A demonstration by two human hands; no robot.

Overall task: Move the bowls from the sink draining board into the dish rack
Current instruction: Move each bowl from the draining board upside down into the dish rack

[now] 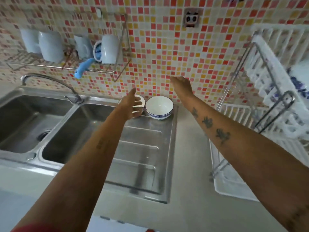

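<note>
Two bowls stand at the far end of the steel draining board [142, 148], against the tiled wall. The right bowl [159, 107] is white with a blue patterned band and sits upright and empty. The left bowl [140, 99] is mostly hidden under my left hand [131, 104], whose spread fingers lie over its rim; a grip is not evident. My right hand [181, 86] hovers above and right of the right bowl, holding nothing. The white-and-metal dish rack [267, 91] stands at the right, apart from both hands.
A double steel sink [55, 131] with a curved tap [50, 81] lies left of the draining board. A wall shelf [66, 66] holds white mugs. The rack's upper tier holds a blue-and-white dish [301, 77], and its white drip tray [234, 185] rests on the counter.
</note>
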